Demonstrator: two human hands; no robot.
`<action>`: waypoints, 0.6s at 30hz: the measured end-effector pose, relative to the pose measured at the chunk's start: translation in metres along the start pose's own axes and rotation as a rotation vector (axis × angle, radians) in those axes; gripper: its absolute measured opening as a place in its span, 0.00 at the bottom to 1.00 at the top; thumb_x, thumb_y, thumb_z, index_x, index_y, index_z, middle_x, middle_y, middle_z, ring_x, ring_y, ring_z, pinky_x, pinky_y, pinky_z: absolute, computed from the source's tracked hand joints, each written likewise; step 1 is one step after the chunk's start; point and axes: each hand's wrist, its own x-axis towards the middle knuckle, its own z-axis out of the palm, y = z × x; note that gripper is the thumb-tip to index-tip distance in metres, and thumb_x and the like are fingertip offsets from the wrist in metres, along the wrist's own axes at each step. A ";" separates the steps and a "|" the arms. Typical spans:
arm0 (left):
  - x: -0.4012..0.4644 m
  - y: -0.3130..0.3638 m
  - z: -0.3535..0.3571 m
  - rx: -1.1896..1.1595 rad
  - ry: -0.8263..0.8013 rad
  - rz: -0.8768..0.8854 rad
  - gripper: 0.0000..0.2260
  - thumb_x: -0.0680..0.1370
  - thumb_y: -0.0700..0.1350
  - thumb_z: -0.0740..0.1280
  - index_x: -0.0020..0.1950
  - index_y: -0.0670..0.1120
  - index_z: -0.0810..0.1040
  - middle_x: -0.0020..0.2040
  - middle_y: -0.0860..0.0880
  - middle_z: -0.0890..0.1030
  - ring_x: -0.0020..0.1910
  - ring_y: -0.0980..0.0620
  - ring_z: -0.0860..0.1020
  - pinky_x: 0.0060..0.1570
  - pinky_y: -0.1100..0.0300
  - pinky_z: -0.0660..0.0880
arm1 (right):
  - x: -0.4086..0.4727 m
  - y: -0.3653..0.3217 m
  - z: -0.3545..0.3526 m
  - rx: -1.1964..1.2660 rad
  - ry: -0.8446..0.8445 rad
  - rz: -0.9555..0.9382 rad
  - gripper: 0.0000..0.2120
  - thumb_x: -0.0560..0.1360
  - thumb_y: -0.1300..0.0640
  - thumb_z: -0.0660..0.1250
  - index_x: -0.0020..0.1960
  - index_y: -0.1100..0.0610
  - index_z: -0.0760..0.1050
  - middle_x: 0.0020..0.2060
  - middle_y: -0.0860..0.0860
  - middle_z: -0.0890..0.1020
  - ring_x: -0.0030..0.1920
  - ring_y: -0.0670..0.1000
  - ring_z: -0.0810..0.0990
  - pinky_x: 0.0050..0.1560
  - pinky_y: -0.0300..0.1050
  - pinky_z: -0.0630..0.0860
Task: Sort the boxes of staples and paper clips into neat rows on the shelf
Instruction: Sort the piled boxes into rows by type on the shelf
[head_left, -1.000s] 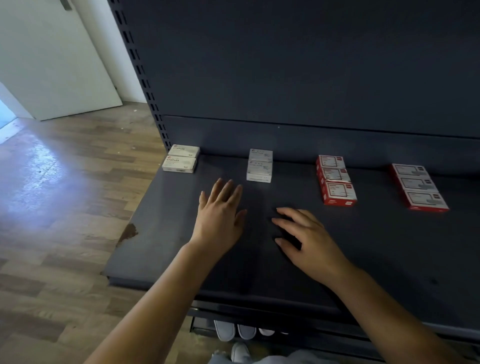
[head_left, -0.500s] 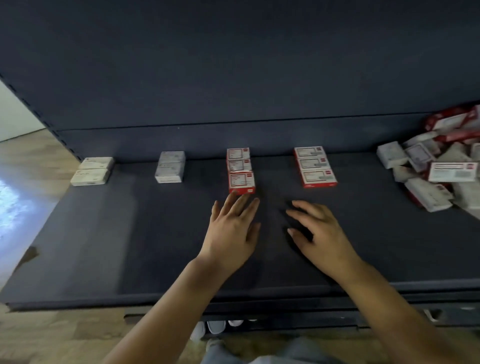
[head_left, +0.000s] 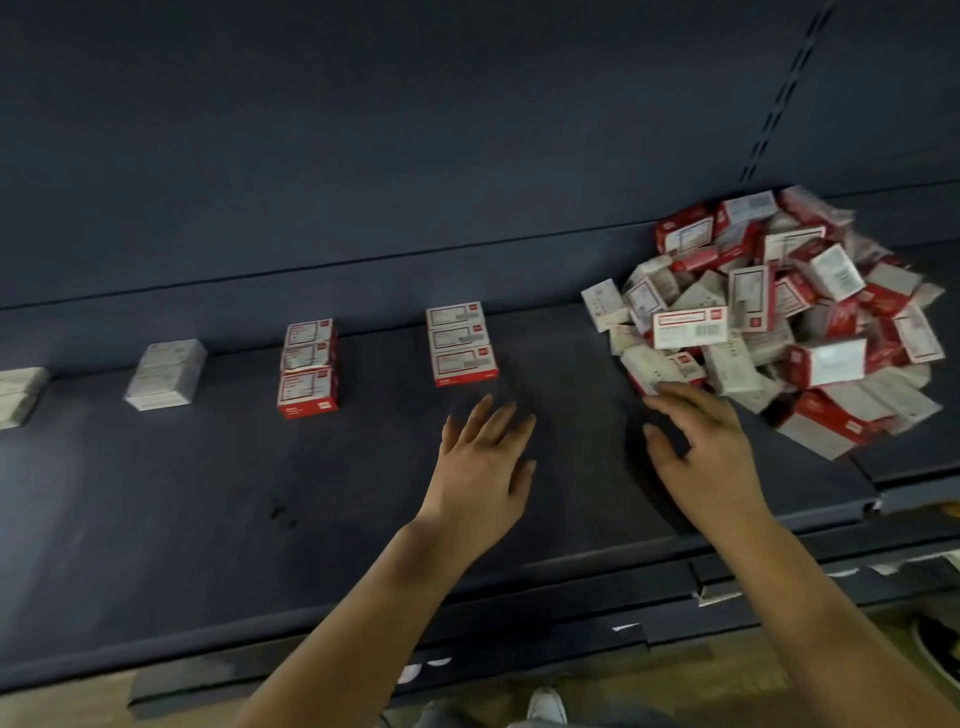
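Fingers of our right hand (head_left: 706, 457), loosely spread and holding nothing, nearly touch the heap of boxes (head_left: 779, 322) just ahead-right; our left hand (head_left: 483, 467), flat and empty, lies farther off.

Four rows (head_left: 461, 344); pile (head_left: 779, 322) perhaps forty boxes.

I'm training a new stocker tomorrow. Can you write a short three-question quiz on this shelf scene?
1. True or false: the left hand is holding a box.
2. Which hand is nearer the unsorted pile? A) left B) right
3. How many boxes make up the red row just beyond the left hand's fingertips?

Key: 1. False, it lies open over the shelf. 2. B. 3. Three.
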 end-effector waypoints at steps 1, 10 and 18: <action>0.005 0.006 0.004 -0.002 -0.026 -0.011 0.20 0.79 0.46 0.59 0.71 0.44 0.68 0.71 0.46 0.67 0.74 0.44 0.58 0.69 0.40 0.54 | 0.002 0.006 -0.003 -0.009 0.018 0.006 0.15 0.69 0.57 0.62 0.50 0.65 0.80 0.50 0.61 0.80 0.53 0.55 0.73 0.55 0.49 0.72; 0.019 0.035 0.013 -0.016 -0.032 -0.018 0.20 0.80 0.45 0.60 0.72 0.46 0.65 0.73 0.48 0.65 0.75 0.48 0.54 0.71 0.44 0.50 | 0.019 0.023 -0.002 -0.077 -0.088 0.185 0.25 0.67 0.53 0.76 0.58 0.65 0.75 0.54 0.62 0.77 0.55 0.65 0.73 0.54 0.55 0.72; 0.013 0.028 0.011 0.015 -0.040 -0.057 0.21 0.80 0.46 0.60 0.73 0.47 0.64 0.73 0.49 0.63 0.75 0.49 0.52 0.73 0.47 0.48 | 0.017 0.029 0.004 0.017 -0.067 0.195 0.21 0.68 0.65 0.72 0.59 0.66 0.75 0.53 0.63 0.75 0.54 0.64 0.75 0.52 0.47 0.70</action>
